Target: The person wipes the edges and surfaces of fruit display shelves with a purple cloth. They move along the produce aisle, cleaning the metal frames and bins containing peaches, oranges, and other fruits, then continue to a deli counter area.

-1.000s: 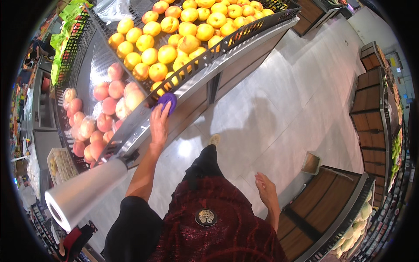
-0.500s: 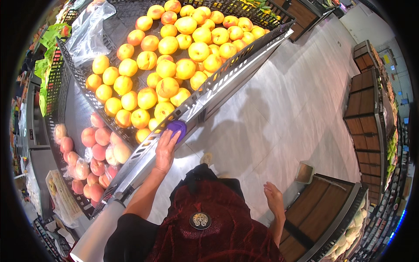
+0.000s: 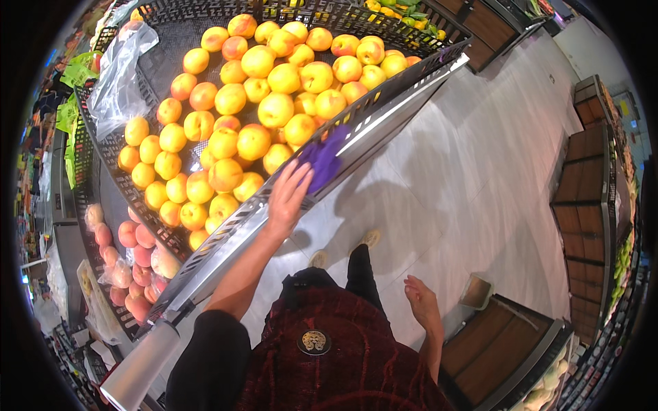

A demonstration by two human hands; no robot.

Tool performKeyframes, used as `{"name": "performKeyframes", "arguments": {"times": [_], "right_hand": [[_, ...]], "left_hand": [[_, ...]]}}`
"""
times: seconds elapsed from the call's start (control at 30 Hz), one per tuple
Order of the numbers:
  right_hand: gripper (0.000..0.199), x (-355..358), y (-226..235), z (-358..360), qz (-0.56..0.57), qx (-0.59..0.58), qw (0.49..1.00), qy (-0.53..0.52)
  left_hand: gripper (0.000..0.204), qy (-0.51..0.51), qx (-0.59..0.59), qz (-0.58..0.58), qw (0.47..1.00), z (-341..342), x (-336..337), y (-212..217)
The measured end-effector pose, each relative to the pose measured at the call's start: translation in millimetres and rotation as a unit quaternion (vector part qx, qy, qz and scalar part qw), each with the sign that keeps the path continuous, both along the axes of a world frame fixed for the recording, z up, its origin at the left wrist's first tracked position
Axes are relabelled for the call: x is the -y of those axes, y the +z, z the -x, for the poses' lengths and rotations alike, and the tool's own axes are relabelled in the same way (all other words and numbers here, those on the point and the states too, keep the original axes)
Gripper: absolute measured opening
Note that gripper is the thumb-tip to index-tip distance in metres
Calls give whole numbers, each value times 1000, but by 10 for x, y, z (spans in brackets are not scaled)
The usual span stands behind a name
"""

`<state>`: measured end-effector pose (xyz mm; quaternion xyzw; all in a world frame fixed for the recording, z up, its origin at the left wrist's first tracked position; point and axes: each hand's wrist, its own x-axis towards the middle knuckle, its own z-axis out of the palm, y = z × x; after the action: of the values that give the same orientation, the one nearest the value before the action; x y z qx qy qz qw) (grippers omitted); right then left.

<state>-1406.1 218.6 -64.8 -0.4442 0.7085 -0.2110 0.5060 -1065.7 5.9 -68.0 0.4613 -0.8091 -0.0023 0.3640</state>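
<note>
The left hand [image 3: 288, 198] reaches up and forward to the front edge of the fruit bin [image 3: 384, 109]. Its fingers are spread flat and they press a purple cloth [image 3: 322, 161] against the bin's metal rail [image 3: 274, 205]. It looks like the hand lies flat so the cloth can sit snug on the rail, the way you hold a rag when you rub something. The cloth is bunched up, just past the fingertips, right where the black basket wall meets the shiny rail. Its long side seems to run along the rail, up toward the right and away from the person, but it is blurry, so the shape is hard to tell. The rail itself slants from low on the left to high on the right. Behind it the bin is full of yellow peaches [image 3: 260, 103], heaped up against the basket wall so they do not roll out. A clear plastic bag [image 3: 120, 68] lies at the far left of the bin. A lower bin on the left holds pink peaches [image 3: 130, 246]. The right hand [image 3: 421, 301] hangs low by the person's side over the grey floor [image 3: 480, 178]. It is open, with loose fingers, and holds nothing.
</note>
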Motion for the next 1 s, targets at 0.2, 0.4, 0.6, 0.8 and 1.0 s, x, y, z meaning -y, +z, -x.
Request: {"name": "performKeyframes", "arguments": {"times": [0.2, 0.4, 0.6, 0.8, 1.0], "right_hand": [[36, 534, 1, 546, -15, 1, 999, 51], [37, 1109, -42, 1007, 2, -62, 987, 148], [38, 1526, 58, 1158, 13, -3, 990, 143], [36, 1051, -242, 1765, -51, -6, 995, 83], [37, 1127, -240, 1910, -27, 27, 998, 58]], "left_hand": [[48, 130, 239, -86, 958, 241, -102, -444], [50, 105, 229, -86, 964, 983, 629, -349], [53, 93, 230, -86, 965, 1350, 1113, -184], [53, 166, 284, -112, 938, 1174, 711, -260], [50, 108, 265, -2, 958, 2215, 1955, -352]]}}
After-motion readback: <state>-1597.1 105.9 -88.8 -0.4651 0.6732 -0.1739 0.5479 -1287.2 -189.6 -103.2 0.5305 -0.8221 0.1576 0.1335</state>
